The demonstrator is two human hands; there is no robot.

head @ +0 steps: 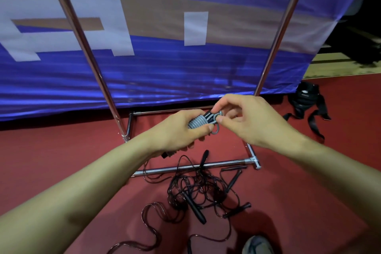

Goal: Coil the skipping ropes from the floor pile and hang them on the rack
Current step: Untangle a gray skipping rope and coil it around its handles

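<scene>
Grey rope point(199, 122), wound tight, sits clamped in your left hand point(181, 132) while your right hand point(245, 119) pinches its end loop, so you seem to be finishing the coil; next lift it to the rack point(82, 33), above the floor pile point(198, 189).

A blue and white banner point(165, 64) is hung behind. A black strapped bag point(307, 101) is laid on the red floor point(61, 146). A shoe point(257, 245) is seen at the bottom edge.

Grey coiled rope point(198, 123), black ropes point(198, 189), red floor point(309, 171), blue-white banner point(165, 64)
</scene>
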